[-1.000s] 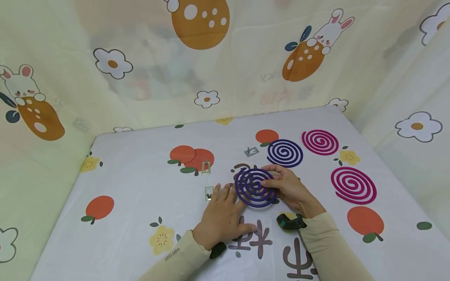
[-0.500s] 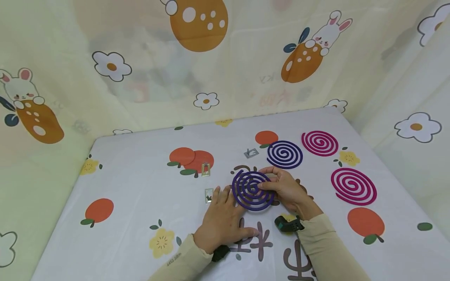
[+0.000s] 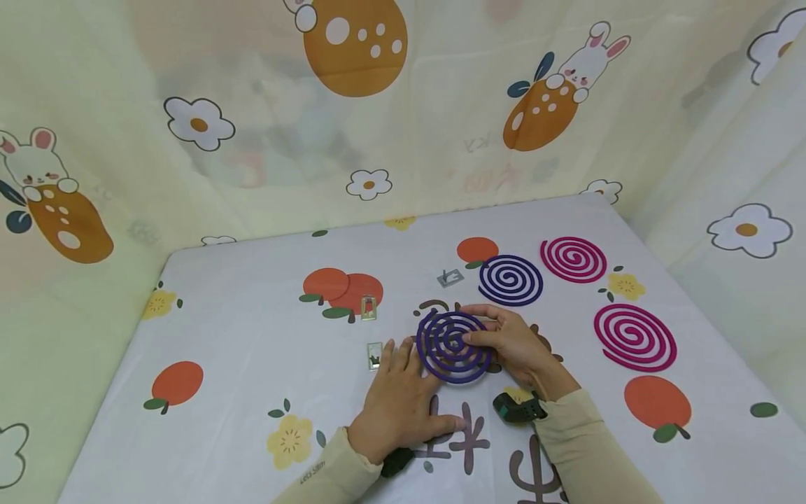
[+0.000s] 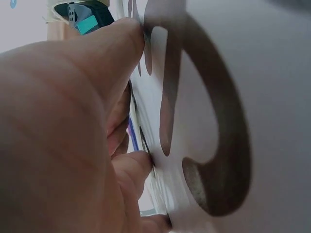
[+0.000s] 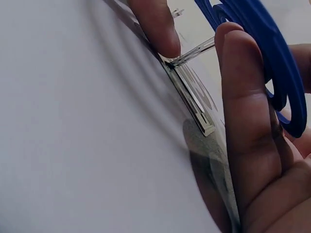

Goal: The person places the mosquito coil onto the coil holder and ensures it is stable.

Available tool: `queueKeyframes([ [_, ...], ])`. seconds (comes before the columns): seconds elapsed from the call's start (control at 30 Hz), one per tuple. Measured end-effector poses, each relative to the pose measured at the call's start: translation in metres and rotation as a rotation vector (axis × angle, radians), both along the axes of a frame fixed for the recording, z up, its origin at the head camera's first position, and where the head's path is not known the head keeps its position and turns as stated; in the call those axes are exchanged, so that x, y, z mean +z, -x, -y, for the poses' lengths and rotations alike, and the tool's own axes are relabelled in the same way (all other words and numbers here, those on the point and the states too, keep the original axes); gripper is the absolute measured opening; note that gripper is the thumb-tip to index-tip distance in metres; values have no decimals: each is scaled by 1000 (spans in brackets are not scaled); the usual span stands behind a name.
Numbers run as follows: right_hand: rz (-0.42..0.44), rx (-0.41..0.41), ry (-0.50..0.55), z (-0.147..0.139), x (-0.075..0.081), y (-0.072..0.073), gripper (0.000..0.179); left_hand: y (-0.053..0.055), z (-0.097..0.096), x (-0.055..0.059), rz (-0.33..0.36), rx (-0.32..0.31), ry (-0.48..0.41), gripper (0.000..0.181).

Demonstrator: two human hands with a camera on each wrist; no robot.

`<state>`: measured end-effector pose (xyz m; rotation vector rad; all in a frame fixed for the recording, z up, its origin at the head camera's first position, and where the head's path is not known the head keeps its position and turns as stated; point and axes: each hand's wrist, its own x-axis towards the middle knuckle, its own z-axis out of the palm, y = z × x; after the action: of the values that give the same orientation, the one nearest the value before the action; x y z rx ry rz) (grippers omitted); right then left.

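My right hand (image 3: 513, 346) pinches a dark blue mosquito coil (image 3: 455, 341) near its middle, with thumb on top and fingers beneath. The coil is tilted a little above the table. In the right wrist view, a small metal coil stand (image 5: 192, 97) lies under the coil (image 5: 279, 53), its thin prong (image 5: 197, 52) rising toward the coil's middle. A fingertip (image 5: 160, 34) presses at the end of the stand's base. My left hand (image 3: 393, 406) rests palm down with fingers spread, its index finger partly hidden by the coil.
Another blue coil (image 3: 511, 280) and two pink coils (image 3: 574, 260) lie flat at the right. Loose metal stands lie behind the hands, one grey (image 3: 450, 278) and one over a printed fruit (image 3: 368, 307). A third stand (image 3: 374, 355) is beside the left fingertips. A patterned curtain (image 3: 283, 161) hangs behind.
The held coil has shifted slightly left and down in the head view, along with the right hand. The left hand stays in nearly the same place.
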<state>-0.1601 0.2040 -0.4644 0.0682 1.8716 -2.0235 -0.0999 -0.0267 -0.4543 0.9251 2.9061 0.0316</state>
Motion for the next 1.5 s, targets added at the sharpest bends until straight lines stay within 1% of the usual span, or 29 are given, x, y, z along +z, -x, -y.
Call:
queueKeyframes([
  [0.2, 7, 7, 5, 1, 2, -4, 57, -3, -1, 0, 3, 6, 24, 104],
  [0.37, 7, 4, 9, 3, 1, -4, 55, -4, -1, 1, 15, 12, 43, 105],
  [0.5, 12, -8, -8, 4, -2, -4, 54, -4, -2, -1, 30, 18, 54, 105],
  [0.7, 12, -15, -34, 4, -4, -4, 54, -4, -2, -1, 34, 18, 48, 105],
  [1.0, 7, -25, -39, 6, -2, -4, 54, -2, -2, -1, 20, 3, 26, 105],
  [1.13, 3, -18, -33, 6, -1, -4, 54, -2, -2, 0, 11, -1, 34, 104],
  [1.33, 16, 2, -28, 6, 2, -4, 55, -2, -2, 1, 24, 11, 46, 105],
  [1.5, 8, 11, -28, 7, 4, -2, 55, -2, -2, 1, 28, 24, 49, 107],
])
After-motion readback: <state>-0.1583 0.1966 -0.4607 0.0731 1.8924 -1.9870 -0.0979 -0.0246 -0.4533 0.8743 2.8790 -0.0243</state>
